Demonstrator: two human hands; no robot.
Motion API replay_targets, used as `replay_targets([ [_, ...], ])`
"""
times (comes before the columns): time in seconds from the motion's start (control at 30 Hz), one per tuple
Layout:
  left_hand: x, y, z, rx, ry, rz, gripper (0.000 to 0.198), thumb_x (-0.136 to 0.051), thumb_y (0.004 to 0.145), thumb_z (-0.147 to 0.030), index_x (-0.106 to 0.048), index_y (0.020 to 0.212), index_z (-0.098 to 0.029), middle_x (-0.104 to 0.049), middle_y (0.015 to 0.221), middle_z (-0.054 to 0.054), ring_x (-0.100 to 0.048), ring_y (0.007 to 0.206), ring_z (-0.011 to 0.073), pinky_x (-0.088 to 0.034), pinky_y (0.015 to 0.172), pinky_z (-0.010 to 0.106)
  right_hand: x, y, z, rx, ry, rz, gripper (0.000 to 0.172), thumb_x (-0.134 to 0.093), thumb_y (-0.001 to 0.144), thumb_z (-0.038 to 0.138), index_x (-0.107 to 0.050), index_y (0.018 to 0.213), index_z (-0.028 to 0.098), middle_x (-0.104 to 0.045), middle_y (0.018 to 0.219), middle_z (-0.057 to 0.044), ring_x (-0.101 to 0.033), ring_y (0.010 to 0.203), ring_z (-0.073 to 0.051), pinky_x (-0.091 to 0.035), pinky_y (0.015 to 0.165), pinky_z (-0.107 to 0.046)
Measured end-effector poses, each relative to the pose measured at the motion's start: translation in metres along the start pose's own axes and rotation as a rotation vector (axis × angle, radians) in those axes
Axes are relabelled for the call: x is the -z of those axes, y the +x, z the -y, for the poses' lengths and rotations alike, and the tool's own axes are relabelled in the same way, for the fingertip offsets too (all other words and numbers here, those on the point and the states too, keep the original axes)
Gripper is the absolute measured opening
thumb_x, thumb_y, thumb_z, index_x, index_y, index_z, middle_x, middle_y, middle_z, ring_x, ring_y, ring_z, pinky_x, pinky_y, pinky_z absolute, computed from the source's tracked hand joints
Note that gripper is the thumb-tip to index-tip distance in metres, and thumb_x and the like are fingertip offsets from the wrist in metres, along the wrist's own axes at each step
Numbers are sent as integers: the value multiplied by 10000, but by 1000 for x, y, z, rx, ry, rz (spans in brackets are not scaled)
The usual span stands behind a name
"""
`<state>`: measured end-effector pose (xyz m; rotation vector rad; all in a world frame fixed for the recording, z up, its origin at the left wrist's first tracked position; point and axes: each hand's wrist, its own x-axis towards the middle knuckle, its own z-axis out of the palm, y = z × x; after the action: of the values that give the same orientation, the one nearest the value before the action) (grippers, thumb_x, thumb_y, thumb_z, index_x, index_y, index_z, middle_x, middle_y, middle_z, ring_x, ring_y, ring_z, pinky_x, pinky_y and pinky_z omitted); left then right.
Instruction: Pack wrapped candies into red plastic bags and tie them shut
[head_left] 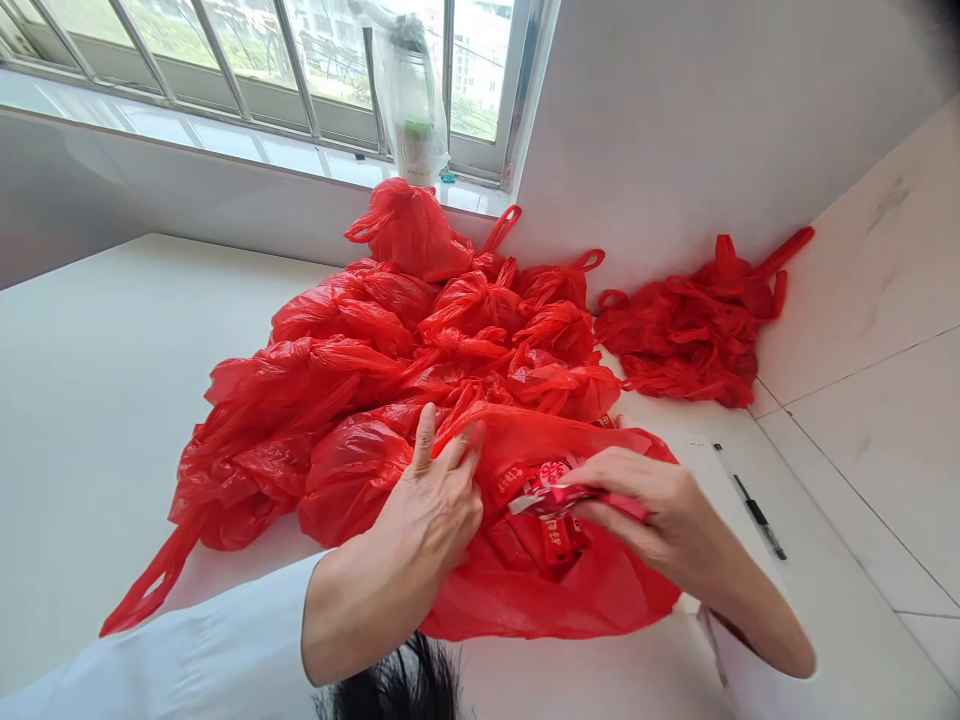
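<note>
An open red plastic bag [540,610] lies in front of me, its mouth facing up. Small red packets with pale lettering [556,540] show inside it. At the left side of the mouth, my left hand [431,510] grips the bag's rim with its fingers, the thumb sticking up. My right hand [660,500] reaches over the opening from the right. Between its thumb and fingers is a shiny red packet with a silvery edge [574,497], just above the packets in the bag; motion blurs it a little.
Behind the open bag is a heap of tied red plastic bags [450,330] on the white table [90,400]. A pile of flat red bags [690,330] lies by the wall corner. A black pen [761,515] is at right. A wrapped cup [412,110] stands on the windowsill.
</note>
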<state>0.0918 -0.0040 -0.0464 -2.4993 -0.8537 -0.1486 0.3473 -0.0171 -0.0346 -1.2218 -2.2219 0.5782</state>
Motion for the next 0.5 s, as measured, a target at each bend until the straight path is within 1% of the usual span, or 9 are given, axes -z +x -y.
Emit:
replay_targets([
  [0.07,9,0,2,-21,56,26,318,-466,839,-132,-762,937,-193,-670,1215,119,-489,1307,292,-274,1169,593,22,-10,-9,-63,70,-189,166,-618,899,245,-697,1039,283,-731,966,-6,-675,870,-174,-538,786,-300],
  [0.1,13,0,3,-28,75,31,335,-454,844,-128,-759,967,-193,-666,1224,120,-487,1309,295,-269,1167,602,31,-15,-17,-116,75,-329,159,-652,873,260,-705,1019,293,-734,938,2,-680,837,-174,-543,773,-303],
  [0.17,17,-1,4,-37,67,17,365,-445,845,-128,-743,1042,-202,-655,1247,117,-473,1322,303,-238,1170,622,46,-24,-40,-246,84,-664,176,-705,822,322,-711,995,287,-731,910,-3,-679,800,-188,-552,753,-333],
  [0.2,18,-1,4,-38,44,8,376,-448,846,-130,-729,1085,-206,-645,1264,115,-456,1338,305,-218,1173,625,50,-27,-53,-318,76,-750,191,-710,810,363,-713,978,273,-731,893,-12,-677,780,-196,-555,727,-344],
  [0.23,18,-1,5,-38,13,-6,388,-454,849,-129,-711,1128,-210,-634,1282,114,-436,1354,304,-206,1176,622,53,-30,-65,-377,46,-776,221,-700,808,404,-714,972,256,-733,882,-26,-679,773,-206,-555,707,-350],
  [0.27,17,-1,5,-37,-17,-22,404,-457,852,-120,-690,1169,-215,-621,1303,111,-414,1371,299,-200,1179,615,55,-31,-77,-426,-3,-743,260,-686,809,435,-718,977,239,-738,880,-42,-685,774,-215,-552,700,-353],
  [0.37,12,-2,6,-46,-95,-52,468,-443,871,-83,-610,1277,-245,-565,1386,86,-367,1404,267,-230,1180,579,48,-29,-105,-497,-134,-574,324,-654,816,461,-739,987,200,-754,900,-74,-702,790,-236,-543,725,-367],
  [0.43,10,-4,7,-51,-149,-55,486,-422,890,-77,-572,1314,-263,-532,1424,72,-360,1409,254,-254,1174,570,39,-26,-115,-513,-166,-522,316,-644,820,449,-750,982,200,-760,927,-75,-707,800,-246,-538,754,-393],
  [0.5,8,-4,7,-66,-186,-43,472,-404,910,-87,-556,1329,-241,-512,1440,91,-356,1411,263,-273,1164,577,33,-22,-115,-484,-205,-445,314,-640,820,418,-739,1036,213,-747,1041,-80,-695,931,-268,-523,835,-428],
])
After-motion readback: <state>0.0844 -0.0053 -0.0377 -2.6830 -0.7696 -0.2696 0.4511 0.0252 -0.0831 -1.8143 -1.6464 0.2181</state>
